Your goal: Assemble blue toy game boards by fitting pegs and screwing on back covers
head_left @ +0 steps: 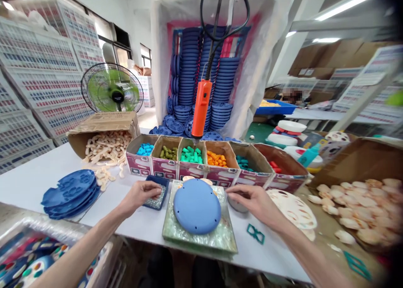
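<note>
So here's the left hand [143, 195] at the blue tray [156, 191] of small metal screws, just off the far left corner of the wrapped pad [214, 246]. Its fingers are drawn together in a pinch; whether there's a screw between them, I can't tell. And the right hand [255, 200], over by the pad's far right corner, above a grey round piece [238, 205] — fingers loosely bent, and I can't make out if they're closed on anything.

The blue disc [197, 206] lies in the middle of the pad, near the bench's near edge, small holes around its rim, pale pieces [206, 181] poking out at its far side. Good picking here, I'd say, means lifting just a few screws, heads up, so each drops straight into a hole. Keep the disc level and square on the pad; a nudge could shift whatever sits beneath it. The orange driver [200, 109] hangs above the bench's far side — best brought down upright, pressed lightly, with fingers well away from its tip.
</note>
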### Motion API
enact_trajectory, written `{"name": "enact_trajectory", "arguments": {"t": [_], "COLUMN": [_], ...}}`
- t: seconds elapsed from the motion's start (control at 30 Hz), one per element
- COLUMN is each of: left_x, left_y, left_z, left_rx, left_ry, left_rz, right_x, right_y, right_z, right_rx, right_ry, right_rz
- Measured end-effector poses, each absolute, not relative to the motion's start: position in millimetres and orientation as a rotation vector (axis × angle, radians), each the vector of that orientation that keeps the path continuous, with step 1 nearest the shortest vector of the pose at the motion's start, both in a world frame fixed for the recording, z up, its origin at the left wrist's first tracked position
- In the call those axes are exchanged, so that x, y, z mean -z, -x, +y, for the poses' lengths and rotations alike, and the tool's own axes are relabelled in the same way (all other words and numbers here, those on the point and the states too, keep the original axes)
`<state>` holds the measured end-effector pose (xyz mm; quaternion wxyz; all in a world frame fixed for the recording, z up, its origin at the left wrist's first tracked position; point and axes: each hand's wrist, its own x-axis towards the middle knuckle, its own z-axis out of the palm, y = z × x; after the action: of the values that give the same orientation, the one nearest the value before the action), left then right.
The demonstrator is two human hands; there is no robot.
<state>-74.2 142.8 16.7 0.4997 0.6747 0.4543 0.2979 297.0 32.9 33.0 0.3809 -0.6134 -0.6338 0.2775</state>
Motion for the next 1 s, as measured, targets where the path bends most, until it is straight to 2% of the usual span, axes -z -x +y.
{"name": "enact_trajectory", "arguments": {"t": [0.7, 0.87, 1.0], "left_x": [-32.0, -36.9, -39.8], "left_y": [59.2, 49.1, 35.5], "left_z": [113.9, 100.3, 73.5], "left_rx": [-0.698, -0.720, -0.699], "left_ry": [-1.323, -1.234, -1.229], "left_rz": [0.769, 0.726, 0.663], "right_x": [-23.6, -45.3, -55.1], "right_y": [-271.6, -250.1, -198.7], "right_z": [77.6, 50.3, 4.7], "right_rx": [-0.932, -0.825, -0.888], "right_ry": [1.597, 1.567, 1.391], "right_rz": [-1.564, -1.564, -1.673]}}
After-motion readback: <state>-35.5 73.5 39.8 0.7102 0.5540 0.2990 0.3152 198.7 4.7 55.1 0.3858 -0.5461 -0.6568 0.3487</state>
